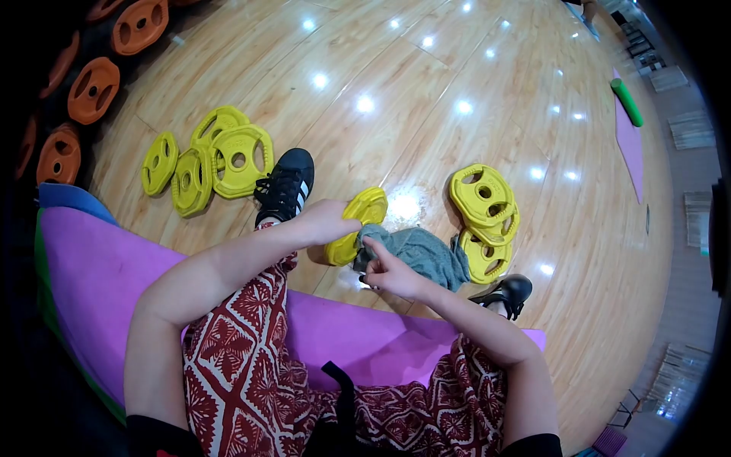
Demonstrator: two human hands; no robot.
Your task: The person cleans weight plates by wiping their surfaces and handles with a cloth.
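Between my feet, my left hand (331, 222) grips a yellow weight plate (368, 206), which is tilted up off the floor. A grey-green cloth (419, 253) lies against the plate's right side and hangs down to the right. My right hand (388, 271) is closed on the cloth's left end, close to the plate's lower edge, with the index finger along the cloth. Several yellow plates (242, 160) lie on the floor to the left, and more yellow plates (481, 194) overlap in a pile to the right.
I sit on a purple mat (343, 327) above the wooden floor (381, 145). My black shoes (285, 186) flank the work area. Orange plates (94, 91) stand in a rack at the upper left. A green roller (627, 103) lies on a pink mat (629, 145) at the right.
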